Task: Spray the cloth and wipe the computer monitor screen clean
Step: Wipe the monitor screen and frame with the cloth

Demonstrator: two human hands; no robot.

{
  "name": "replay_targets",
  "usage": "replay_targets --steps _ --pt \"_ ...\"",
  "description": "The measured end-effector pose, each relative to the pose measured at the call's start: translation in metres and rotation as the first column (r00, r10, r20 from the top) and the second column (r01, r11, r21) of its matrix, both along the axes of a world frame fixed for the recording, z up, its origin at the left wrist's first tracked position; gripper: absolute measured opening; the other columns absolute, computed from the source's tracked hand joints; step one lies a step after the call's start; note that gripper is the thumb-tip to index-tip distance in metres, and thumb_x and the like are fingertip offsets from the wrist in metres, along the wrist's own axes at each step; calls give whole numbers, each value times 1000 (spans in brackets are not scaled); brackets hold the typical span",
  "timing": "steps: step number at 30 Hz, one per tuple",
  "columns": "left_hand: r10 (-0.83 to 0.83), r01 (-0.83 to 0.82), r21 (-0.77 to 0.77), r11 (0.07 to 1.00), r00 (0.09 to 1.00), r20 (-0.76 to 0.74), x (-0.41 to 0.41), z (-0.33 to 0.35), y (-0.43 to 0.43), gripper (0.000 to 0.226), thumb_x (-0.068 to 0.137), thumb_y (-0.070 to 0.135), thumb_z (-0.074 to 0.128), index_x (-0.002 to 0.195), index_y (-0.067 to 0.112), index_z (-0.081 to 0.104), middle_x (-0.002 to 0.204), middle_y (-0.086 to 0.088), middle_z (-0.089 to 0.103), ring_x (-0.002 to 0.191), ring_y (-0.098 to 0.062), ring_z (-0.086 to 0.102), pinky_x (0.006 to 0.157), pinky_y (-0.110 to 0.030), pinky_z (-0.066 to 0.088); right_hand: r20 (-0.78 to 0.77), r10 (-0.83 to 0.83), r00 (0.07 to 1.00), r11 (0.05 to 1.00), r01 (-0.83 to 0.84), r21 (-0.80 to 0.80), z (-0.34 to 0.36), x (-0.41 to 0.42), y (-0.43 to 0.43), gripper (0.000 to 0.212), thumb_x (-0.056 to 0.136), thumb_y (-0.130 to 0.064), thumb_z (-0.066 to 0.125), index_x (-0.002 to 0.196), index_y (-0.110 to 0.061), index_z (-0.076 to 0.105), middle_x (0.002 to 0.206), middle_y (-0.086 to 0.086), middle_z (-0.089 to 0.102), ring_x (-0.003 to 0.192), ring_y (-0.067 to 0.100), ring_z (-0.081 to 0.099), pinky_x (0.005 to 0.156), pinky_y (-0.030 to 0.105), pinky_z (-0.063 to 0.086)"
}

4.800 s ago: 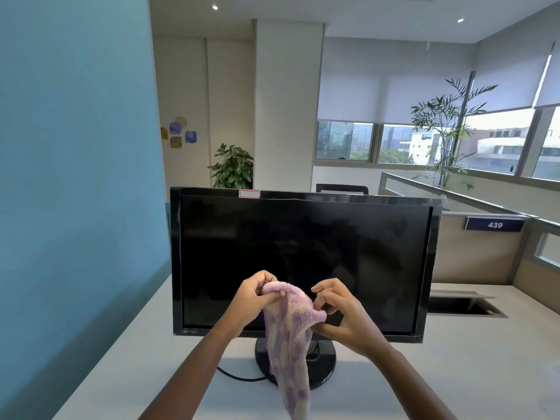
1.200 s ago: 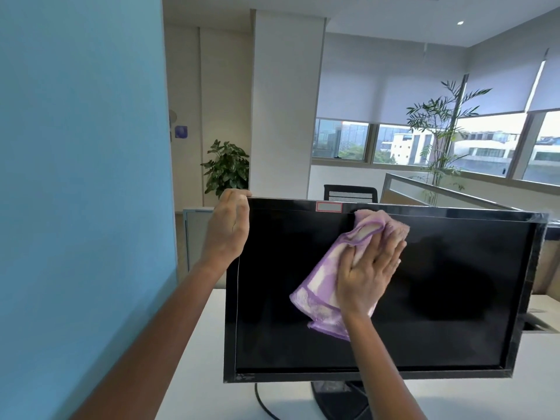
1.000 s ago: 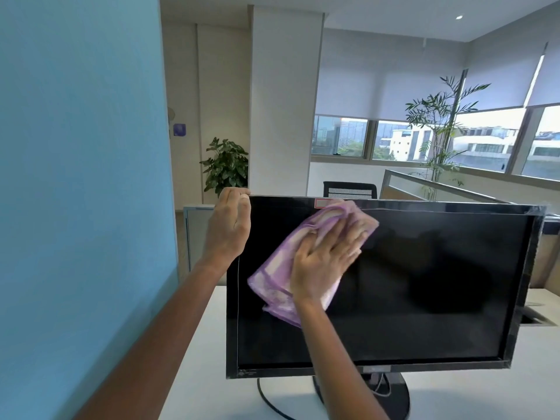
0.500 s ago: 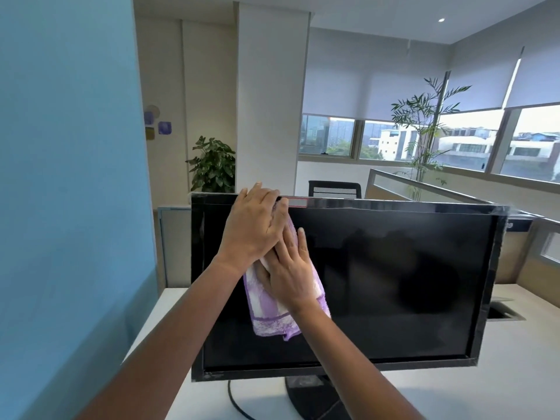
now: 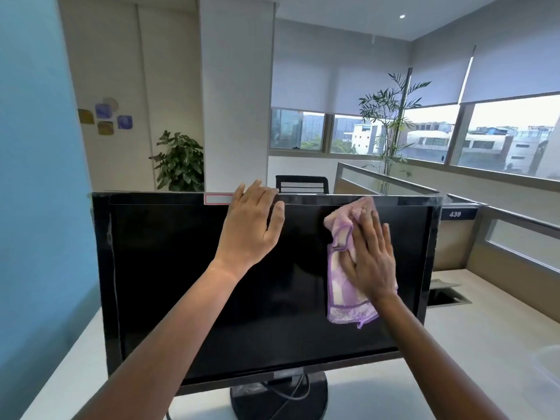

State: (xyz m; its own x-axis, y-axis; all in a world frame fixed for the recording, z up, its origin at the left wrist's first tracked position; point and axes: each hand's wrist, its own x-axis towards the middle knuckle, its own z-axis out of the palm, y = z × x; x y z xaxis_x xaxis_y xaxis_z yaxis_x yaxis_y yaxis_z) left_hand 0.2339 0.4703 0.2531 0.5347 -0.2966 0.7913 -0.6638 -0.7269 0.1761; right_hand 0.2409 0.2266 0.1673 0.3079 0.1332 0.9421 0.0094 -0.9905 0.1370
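Cloth (image 5: 339, 286): purple-and-white terry, pressed flat against the monitor screen (image 5: 169, 268) at roughly 2 o'clock on the panel, its top bunched up at the upper bezel, its lower hem hanging free below the palm.

Right hand (image 5: 371, 259): laid open on the cloth, palm to the glass, fingers (image 5: 368, 225) extended and only slightly spread, pointing to 12 o'clock. Not clamped around anything; it pins the cloth by pressure alone.

Left hand (image 5: 251, 225): at 12 o'clock on the monitor, near the middle of the top bezel. Fingers together and curled over the top edge, thumb lying on the front of the panel. It touches the frame just right of a small white label with a red border (image 5: 217, 199). The two hands are apart, with bare black glass between them.

Monitor: dark, powered off or blank, upright on a round black base (image 5: 315, 398) with cables trailing from under it. It stands on a pale desk (image 5: 472, 338).

Surroundings: blue partition (image 5: 39, 177) at 9 o'clock of the monitor. Beyond the top edge, a black mesh chair back (image 5: 301, 184) and a leafy potted plant (image 5: 178, 162) at 11 o'clock. At 3 o'clock, a low cubicle divider carrying a blue plate reading 439 (image 5: 454, 214), and a cable cut-out in the desk (image 5: 445, 295). A tall thin plant (image 5: 391, 122) stands by the windows at 1 o'clock.
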Motion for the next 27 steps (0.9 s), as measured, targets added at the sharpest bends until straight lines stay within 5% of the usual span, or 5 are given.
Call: replay_targets --steps 4,8,13,17,27 --pt "-29 29 -31 999 1000 7 6 -7 1 64 86 39 12 125 6 49 133 -10 52 140 -22 28 117 -28 4 24 2 1000 968 -8 252 -6 -4 -36 65 87 -33 39 143 -8 19 145 24 35 138 31 22 114 45 17" --pt "-57 57 -45 997 998 16 7 -8 1 60 86 37 15 124 5 49 132 -10 53 140 -22 27 117 -29 5 44 -8 999 789 -21 614 -14 -5 -48 67 88 -36 31 141 5 28 150 25 23 140 40 19 114 53 22" --pt "-50 51 -53 997 998 30 7 -10 2 60 86 37 15 125 6 49 133 -10 52 140 -21 27 117 -27 4 147 4 989 665 -112 738 -14 -5 -16 64 89 -34 32 141 3 29 151 24 22 141 38 18 117 46 17" --pt "-50 50 -5 999 998 34 6 -7 7 65 86 40 11 130 7 46 137 -8 50 141 -19 25 117 -26 5 168 19 986 673 -137 727 -22 -4 35 59 88 -26 38 136 9 36 146 31 27 138 43 21 113 50 21" --pt "260 -256 -55 965 961 97 1 -18 89 59 88 33 15 131 6 47 138 -13 49 141 -30 24 117 -44 11 19 127 992 910 -124 396 -43 5 186 58 88 -32 40 140 -7 31 147 19 34 139 34 21 115 45 15"
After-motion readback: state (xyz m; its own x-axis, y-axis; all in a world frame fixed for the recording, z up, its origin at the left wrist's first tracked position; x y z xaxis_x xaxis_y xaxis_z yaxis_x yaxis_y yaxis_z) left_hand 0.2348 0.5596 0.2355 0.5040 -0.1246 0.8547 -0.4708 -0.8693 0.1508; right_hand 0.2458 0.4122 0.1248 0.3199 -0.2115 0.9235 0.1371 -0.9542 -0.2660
